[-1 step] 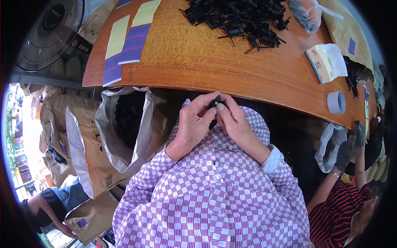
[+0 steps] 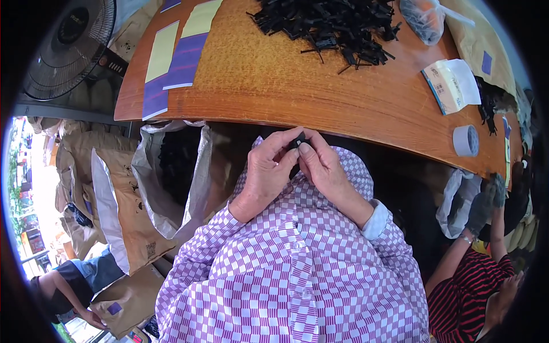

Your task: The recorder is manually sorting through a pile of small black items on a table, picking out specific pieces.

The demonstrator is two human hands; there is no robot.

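Observation:
A small black plastic-looking piece (image 2: 298, 140) with a pale spot is pinched between both my hands, just off the table's front edge. My left hand (image 2: 267, 167) has its thumb and fingers closed on the piece from the left. From the right, my right hand (image 2: 325, 166) grips it, thumb pressed close to the pale spot. My fingers cover most of the piece, so its exact kind does not show. Farther back on the wooden table (image 2: 246, 97) lies a heap of black strap-like pieces with thin ends (image 2: 337, 28).
Purple-and-yellow paper strips (image 2: 186, 60) lie at the table's left, near a fan (image 2: 71, 40). Tissue pack (image 2: 452, 86), tape roll (image 2: 465, 140) and tied plastic bag (image 2: 424, 20) sit at the right. An open sack (image 2: 146, 188) stands left below; gloved co-worker (image 2: 472, 291) sits right, another person's arm (image 2: 71, 288) lower left.

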